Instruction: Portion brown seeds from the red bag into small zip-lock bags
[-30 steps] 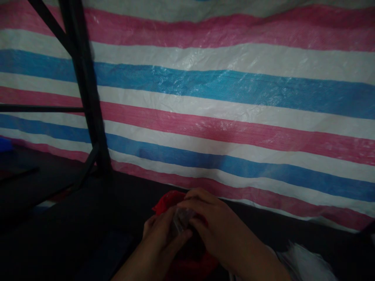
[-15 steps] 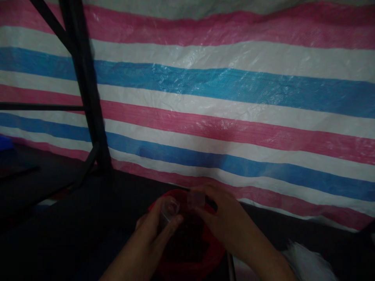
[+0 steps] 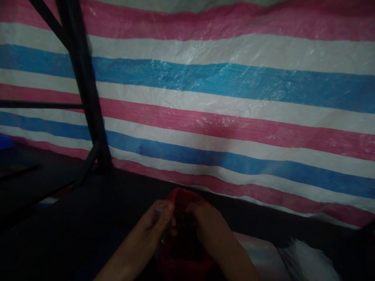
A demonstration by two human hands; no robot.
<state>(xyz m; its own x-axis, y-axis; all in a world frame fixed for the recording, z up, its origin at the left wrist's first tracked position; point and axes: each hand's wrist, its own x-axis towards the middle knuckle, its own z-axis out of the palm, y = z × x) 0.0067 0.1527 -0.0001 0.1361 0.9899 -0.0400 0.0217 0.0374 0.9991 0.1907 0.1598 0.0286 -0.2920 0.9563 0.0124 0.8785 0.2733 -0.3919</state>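
Observation:
A red container (image 3: 184,267) with dark contents stands low in front of me. At its left rim, my left hand (image 3: 154,226) is closed around a small clear plastic case (image 3: 159,207), mostly hidden by the thumb and fingers. My right hand (image 3: 208,224) reaches over the container's right side with its fingers curled down inside. Whether those fingers pinch anything is hidden in the dark.
A striped tarp (image 3: 222,121) hangs as a wall behind the dark surface (image 3: 131,191). On the left stands a black metal frame (image 3: 90,105). Clear plastic bags (image 3: 310,259) and a pale wrapped bundle (image 3: 260,253) lie at the lower right.
My right hand has gone down into the red container, and the clear piece seen at its fingers is out of sight. My left hand has moved slightly left, its fingers closing further over the case.

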